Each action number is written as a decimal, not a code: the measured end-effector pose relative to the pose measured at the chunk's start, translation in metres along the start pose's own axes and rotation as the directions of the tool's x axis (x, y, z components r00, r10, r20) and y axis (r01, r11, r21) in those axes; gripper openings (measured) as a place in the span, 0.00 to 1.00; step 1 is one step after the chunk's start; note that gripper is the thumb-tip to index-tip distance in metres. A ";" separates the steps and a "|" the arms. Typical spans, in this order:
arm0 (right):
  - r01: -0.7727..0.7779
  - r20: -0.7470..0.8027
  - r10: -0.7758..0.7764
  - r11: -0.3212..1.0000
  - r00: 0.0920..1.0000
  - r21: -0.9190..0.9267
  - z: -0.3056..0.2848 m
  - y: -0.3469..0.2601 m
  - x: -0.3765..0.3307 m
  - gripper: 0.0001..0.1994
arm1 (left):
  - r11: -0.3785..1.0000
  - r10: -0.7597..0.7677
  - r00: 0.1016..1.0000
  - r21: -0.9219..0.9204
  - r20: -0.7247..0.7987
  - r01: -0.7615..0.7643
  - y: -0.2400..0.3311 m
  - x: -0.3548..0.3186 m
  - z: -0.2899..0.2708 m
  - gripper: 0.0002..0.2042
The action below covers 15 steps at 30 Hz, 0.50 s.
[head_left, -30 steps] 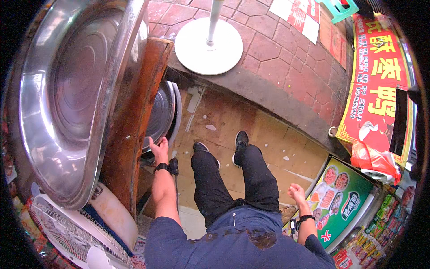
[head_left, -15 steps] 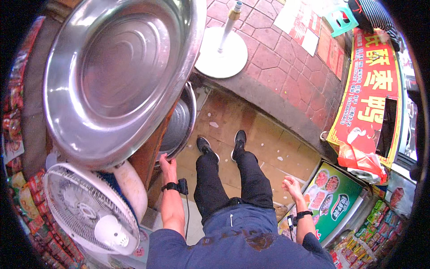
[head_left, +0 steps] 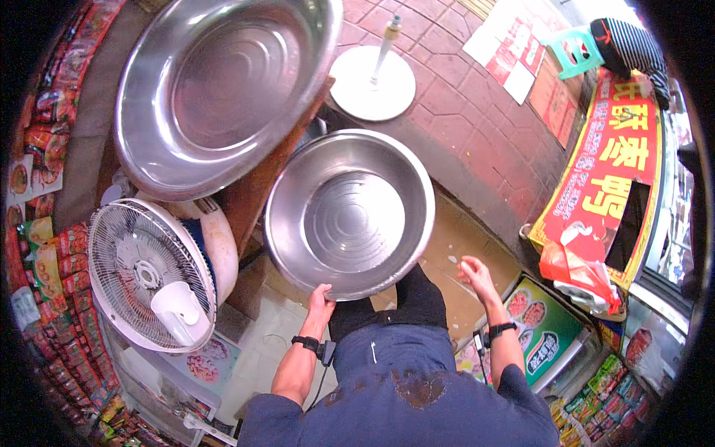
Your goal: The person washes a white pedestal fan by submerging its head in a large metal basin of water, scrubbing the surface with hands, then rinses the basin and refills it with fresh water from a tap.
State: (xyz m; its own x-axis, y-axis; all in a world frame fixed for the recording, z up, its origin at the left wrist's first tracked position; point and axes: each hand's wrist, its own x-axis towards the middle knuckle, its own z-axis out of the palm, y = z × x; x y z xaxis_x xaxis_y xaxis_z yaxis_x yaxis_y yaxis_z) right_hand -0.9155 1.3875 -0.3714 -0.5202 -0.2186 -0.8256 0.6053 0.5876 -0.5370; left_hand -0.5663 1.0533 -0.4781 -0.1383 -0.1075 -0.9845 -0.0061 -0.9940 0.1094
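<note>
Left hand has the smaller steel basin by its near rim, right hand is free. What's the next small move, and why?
Probably bring the right hand onto the basin rim. Only the left hand grips it, at the near edge, so the wide basin hangs from a single point, tilted, close beside the larger basin.

We see one steel basin point(head_left: 350, 212) — round, shiny, empty.
It tilts open-side toward us, near rim gripped from below — wet streaks inside.

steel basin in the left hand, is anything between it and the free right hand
Nothing visible. The left hand grips the steel basin at its near rim; the right hand hangs open beside the rim, with only bare floor showing between.
</note>
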 end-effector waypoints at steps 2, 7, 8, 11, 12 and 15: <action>-0.081 -0.008 0.082 0.992 0.997 0.100 -0.022 -0.014 -0.003 0.27 | 0.997 0.012 1.000 0.073 0.000 -0.012 -0.020 -0.012 0.030 0.08; -0.147 0.212 0.052 0.875 0.976 0.461 -0.099 -0.020 -0.012 0.33 | 0.939 -0.004 0.994 0.343 0.106 -0.032 -0.043 -0.034 0.124 0.17; -0.133 0.227 0.014 0.844 0.974 0.520 -0.118 -0.016 -0.015 0.35 | 0.931 0.041 0.983 0.351 0.177 -0.102 -0.043 -0.040 0.144 0.18; -0.147 0.216 0.025 0.809 0.976 0.569 -0.167 -0.009 -0.019 0.37 | 0.809 0.139 0.951 0.522 0.275 -0.269 -0.024 -0.058 0.214 0.17; -0.129 0.181 0.022 0.788 0.983 0.602 -0.179 -0.008 -0.021 0.37 | 0.713 0.110 0.950 0.643 0.293 -0.281 -0.008 -0.065 0.238 0.15; -0.171 0.192 0.051 0.709 0.980 0.684 -0.194 -0.022 -0.020 0.30 | 0.646 0.179 0.831 0.575 0.526 -0.503 0.026 -0.097 0.314 0.16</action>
State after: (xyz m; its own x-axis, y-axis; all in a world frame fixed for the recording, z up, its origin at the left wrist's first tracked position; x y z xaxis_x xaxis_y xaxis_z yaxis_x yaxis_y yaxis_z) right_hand -1.0351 1.5295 -0.3089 -0.3630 -0.3338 -0.8700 0.9304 -0.0789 -0.3579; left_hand -0.8642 1.0447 -0.3373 -0.6371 -0.2559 -0.7270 -0.5039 -0.5754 0.6442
